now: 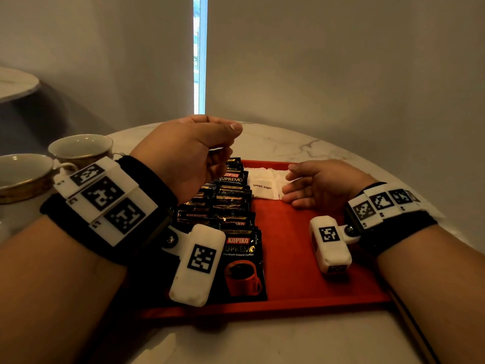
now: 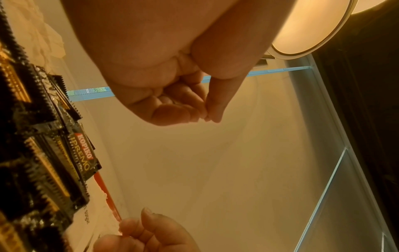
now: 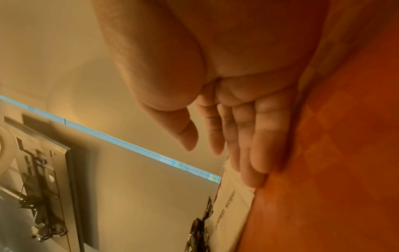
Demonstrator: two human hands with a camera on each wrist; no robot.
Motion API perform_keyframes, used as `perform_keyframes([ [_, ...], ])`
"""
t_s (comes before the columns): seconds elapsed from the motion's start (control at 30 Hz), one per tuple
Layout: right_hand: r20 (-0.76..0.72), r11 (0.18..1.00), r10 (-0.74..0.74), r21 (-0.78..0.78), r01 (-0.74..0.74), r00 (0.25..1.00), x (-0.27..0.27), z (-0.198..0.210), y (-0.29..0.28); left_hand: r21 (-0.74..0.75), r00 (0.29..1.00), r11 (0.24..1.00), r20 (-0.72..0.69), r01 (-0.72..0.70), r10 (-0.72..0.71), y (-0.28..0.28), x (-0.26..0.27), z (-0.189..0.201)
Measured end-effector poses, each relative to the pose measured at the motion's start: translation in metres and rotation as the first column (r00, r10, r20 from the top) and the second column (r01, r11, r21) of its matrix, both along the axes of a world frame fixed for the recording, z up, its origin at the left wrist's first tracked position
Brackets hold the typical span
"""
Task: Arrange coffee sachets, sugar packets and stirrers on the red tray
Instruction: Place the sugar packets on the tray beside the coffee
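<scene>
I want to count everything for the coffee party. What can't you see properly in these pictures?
- Black Kopiko coffee sachets: head view, the left hand and its white wrist camera cover part of the row, so no full count.
- White brown sugar packets: head view, the right hand covers some.
- Stirrers: none identifiable in any view.
- Red tray: near-left corner hidden by the left forearm.
- Left hand: fingers curled; nothing visibly held.

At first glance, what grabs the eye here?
The flat red tray on the marble table, with a row of overlapping black Kopiko coffee sachets down its left side. White brown-sugar packets lie at its far edge, under the right hand's straight fingers. The left hand hovers curled above the sachets.
</scene>
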State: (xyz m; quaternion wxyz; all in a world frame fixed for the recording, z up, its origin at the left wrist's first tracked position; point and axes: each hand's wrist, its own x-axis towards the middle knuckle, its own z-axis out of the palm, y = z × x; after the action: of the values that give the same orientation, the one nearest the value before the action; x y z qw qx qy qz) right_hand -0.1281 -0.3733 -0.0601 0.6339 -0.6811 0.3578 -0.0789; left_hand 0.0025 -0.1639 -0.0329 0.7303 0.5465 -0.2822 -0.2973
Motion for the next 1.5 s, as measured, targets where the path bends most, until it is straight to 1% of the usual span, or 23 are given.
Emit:
perform_keyframes([
  [0.17, 0.009, 1.000, -0.012, 0.000, 0.012, 1.000, -0.002, 0.001, 0.001, 0.003, 1.000, 1.000, -0.008, 0.000, 0.000, 0.000, -0.001, 0.001],
  [0.33, 0.056, 0.996, -0.041, -0.073, 0.045, 0.998, -0.005, 0.010, 0.001, -0.009, 0.999, 1.000, -0.030, 0.012, -0.013, 0.002, -0.003, 0.004],
  [0.53, 0.213, 0.982, -0.052, -0.167, 0.089, 0.976, -0.015, 0.045, 0.022, -0.087, 0.995, 0.993, -0.056, 0.078, -0.083, 0.005, -0.016, 0.013],
  [0.63, 0.227, 0.968, -0.035, -0.235, 0.089, 0.973, -0.028, 0.061, 0.035, -0.093, 0.992, 0.991, -0.067, 0.097, -0.103, 0.006, -0.024, 0.013],
  [0.67, 0.206, 0.958, -0.028, -0.275, 0.086, 0.978, -0.033, 0.065, 0.036, -0.091, 0.992, 0.991, -0.072, 0.094, -0.100, 0.005, -0.025, 0.012],
  [0.73, 0.118, 0.919, -0.031, -0.388, 0.075, 0.993, -0.048, 0.072, 0.035, -0.080, 0.992, 0.993, -0.083, 0.088, -0.095, 0.004, -0.029, 0.010],
  [0.8, -0.002, 0.851, -0.067, -0.522, 0.056, 0.998, -0.065, 0.076, 0.026, -0.074, 0.991, 0.993, -0.089, 0.095, -0.101, 0.002, -0.033, 0.009],
  [0.87, -0.137, 0.776, -0.128, -0.631, 0.013, 0.982, -0.082, 0.075, 0.010, -0.070, 0.991, 0.992, -0.078, 0.101, -0.106, 0.001, -0.036, 0.008],
  [0.93, -0.271, 0.732, -0.202, -0.680, -0.039, 0.941, -0.100, 0.070, -0.007, -0.068, 0.991, 0.992, -0.067, 0.109, -0.113, 0.001, -0.040, 0.008],
  [1.03, -0.411, 0.724, -0.272, -0.683, -0.096, 0.870, -0.123, 0.061, -0.023, -0.080, 0.991, 0.990, -0.058, 0.117, -0.122, 0.000, -0.042, 0.008],
  [1.13, -0.569, 0.679, -0.323, -0.696, -0.233, 0.757, -0.139, 0.050, -0.030, -0.078, 0.991, 0.990, -0.056, 0.120, -0.125, -0.001, -0.042, 0.005],
  [1.17, -0.597, 0.652, -0.350, -0.709, -0.270, 0.722, -0.144, 0.046, -0.032, -0.075, 0.991, 0.990, -0.057, 0.120, -0.124, -0.002, -0.042, 0.005],
  [1.27, -0.617, 0.598, -0.416, -0.739, -0.310, 0.668, -0.156, 0.037, -0.037, -0.058, 0.992, 0.992, -0.046, 0.111, -0.113, -0.003, -0.042, 0.002],
  [1.33, -0.637, 0.600, -0.442, -0.733, -0.321, 0.631, -0.163, 0.033, -0.037, -0.054, 0.993, 0.993, -0.045, 0.103, -0.105, -0.004, -0.043, 0.001],
  [1.4, -0.673, 0.627, -0.440, -0.704, -0.333, 0.595, -0.169, 0.029, -0.038, -0.041, 0.994, 0.994, -0.034, 0.104, -0.106, -0.005, -0.043, 0.000],
  [1.5, -0.709, 0.653, -0.410, -0.667, -0.358, 0.574, -0.173, 0.026, -0.042, -0.040, 0.994, 0.994, -0.028, 0.106, -0.107, -0.006, -0.043, 0.000],
])
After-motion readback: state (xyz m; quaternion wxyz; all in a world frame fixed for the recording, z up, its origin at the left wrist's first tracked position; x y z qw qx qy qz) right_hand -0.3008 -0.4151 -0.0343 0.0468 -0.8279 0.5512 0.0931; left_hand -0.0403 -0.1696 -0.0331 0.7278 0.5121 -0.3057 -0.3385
